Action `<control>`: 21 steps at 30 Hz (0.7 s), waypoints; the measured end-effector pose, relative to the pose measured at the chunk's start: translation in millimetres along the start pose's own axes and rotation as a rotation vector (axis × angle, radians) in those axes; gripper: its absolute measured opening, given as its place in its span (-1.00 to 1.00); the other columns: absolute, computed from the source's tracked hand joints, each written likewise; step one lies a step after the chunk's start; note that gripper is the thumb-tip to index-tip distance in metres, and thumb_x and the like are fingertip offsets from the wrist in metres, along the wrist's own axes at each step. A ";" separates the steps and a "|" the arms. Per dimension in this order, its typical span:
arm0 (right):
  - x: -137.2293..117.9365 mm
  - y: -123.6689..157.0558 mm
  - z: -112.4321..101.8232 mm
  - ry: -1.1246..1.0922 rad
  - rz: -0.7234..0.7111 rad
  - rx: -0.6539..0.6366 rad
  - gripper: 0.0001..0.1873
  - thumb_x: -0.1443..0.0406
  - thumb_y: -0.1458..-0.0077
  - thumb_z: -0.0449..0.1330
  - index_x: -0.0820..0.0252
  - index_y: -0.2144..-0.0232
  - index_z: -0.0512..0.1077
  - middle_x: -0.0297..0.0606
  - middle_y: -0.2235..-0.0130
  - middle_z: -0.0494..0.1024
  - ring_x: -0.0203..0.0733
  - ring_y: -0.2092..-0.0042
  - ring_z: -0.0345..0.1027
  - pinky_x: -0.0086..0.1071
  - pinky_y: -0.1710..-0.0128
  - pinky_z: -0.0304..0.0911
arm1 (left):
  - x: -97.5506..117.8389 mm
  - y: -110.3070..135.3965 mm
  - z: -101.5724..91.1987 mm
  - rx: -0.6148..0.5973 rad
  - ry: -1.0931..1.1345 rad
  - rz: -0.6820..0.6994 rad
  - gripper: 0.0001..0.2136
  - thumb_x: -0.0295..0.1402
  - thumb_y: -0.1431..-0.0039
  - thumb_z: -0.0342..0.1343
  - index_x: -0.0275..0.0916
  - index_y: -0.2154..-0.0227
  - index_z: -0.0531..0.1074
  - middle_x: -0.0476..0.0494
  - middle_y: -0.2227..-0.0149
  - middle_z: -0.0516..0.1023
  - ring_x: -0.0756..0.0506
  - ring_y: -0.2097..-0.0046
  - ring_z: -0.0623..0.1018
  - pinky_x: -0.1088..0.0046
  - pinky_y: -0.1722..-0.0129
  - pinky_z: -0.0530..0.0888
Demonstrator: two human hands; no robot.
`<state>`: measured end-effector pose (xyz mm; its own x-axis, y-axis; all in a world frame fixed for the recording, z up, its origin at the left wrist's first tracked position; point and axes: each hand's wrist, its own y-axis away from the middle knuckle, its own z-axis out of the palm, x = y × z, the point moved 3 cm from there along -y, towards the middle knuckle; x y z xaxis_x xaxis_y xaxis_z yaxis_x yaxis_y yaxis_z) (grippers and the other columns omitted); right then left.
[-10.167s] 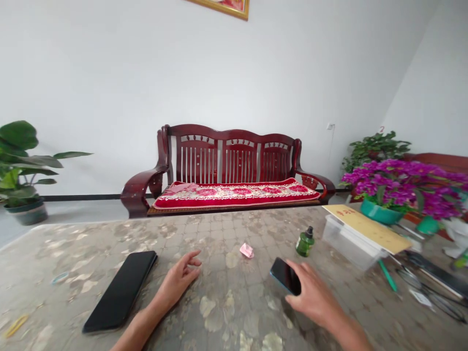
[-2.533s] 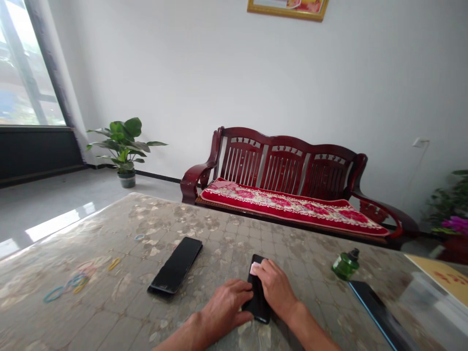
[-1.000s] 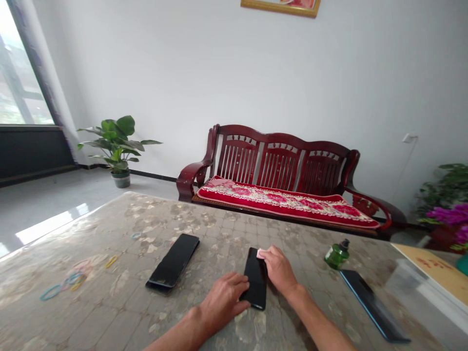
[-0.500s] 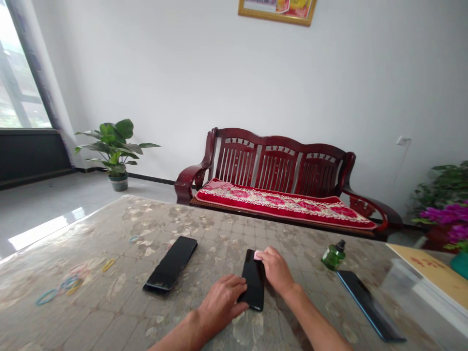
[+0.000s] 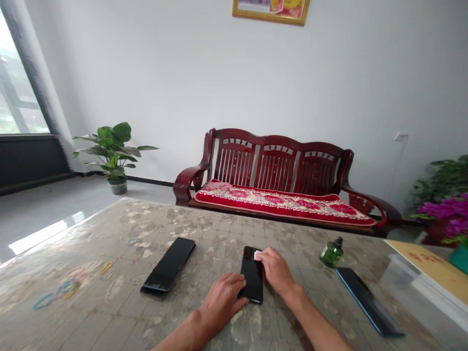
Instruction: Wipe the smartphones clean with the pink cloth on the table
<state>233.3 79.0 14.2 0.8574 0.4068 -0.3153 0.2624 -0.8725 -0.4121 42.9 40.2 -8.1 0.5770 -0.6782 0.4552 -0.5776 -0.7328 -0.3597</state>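
A black phone [image 5: 251,276] lies flat on the patterned table [image 5: 109,312] in front of me. My left hand [image 5: 221,303] rests on its near end, fingers pressed down to steady it. My right hand [image 5: 275,270] pinches a small pink cloth [image 5: 257,255] against the phone's far end. A second black phone [image 5: 168,270] lies to the left, apart from both hands. A third dark phone [image 5: 368,307] lies to the right.
A small green bottle [image 5: 331,252] stands right of my hands. Coloured rubber bands [image 5: 62,288] lie scattered at the table's left. A clear box with a yellow board [image 5: 426,261] sits far right beside purple flowers [image 5: 446,213]. A red wooden bench [image 5: 278,187] stands beyond the table.
Ten seconds ago my right hand held the phone and the cloth lay on the table. Over the last second both hands stay on the phone; only the camera shifts slightly.
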 end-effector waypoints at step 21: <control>-21.4 14.9 1.7 0.018 -0.071 -0.062 -0.67 0.40 -0.31 -0.02 0.06 0.24 0.54 -0.27 0.29 0.44 -0.23 0.18 0.34 -0.44 0.15 0.23 | -1.3 -3.2 -6.4 0.016 0.017 0.008 -0.80 -0.43 -0.04 0.23 -0.18 0.22 0.56 -0.10 0.12 0.62 -0.16 0.10 0.58 0.36 0.04 0.49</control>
<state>218.1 57.8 13.4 0.8433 0.4639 -0.2712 0.3493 -0.8568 -0.3793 40.4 43.8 -2.2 0.5625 -0.6830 0.4660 -0.5729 -0.7283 -0.3759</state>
